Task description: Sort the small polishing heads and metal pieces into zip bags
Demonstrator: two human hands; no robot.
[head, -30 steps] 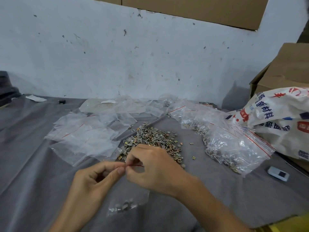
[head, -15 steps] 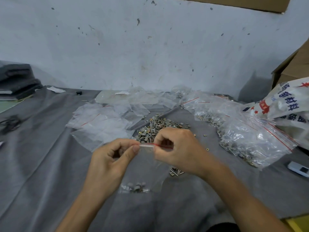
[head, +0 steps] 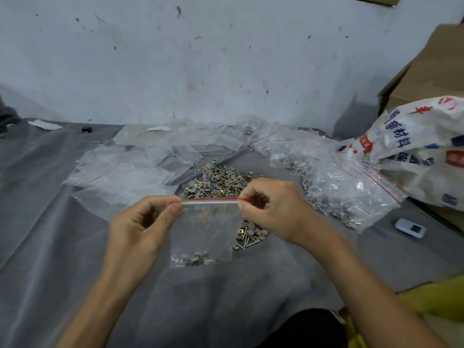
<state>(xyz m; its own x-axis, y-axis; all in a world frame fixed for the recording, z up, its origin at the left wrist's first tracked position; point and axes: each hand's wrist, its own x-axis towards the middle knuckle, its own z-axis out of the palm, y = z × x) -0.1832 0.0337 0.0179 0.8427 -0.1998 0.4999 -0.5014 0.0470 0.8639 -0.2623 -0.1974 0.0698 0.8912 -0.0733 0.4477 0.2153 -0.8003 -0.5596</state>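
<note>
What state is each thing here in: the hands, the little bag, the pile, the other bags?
Little bag: held up by its top strip, a few pieces at the bottom.
Left hand: pinches the bag's top left corner.
Right hand: pinches its top right corner.
Pile: loose, unsorted.
Empty bags: flat, left of pile.
Filled bags: heaped right of pile.

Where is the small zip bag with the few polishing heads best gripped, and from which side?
Its red-lined zip strip, pinched at each end: left hand from the left, right hand from the right. The heads sag at the bottom of limp film, so the stiffer top edge likely keeps it upright.
</note>
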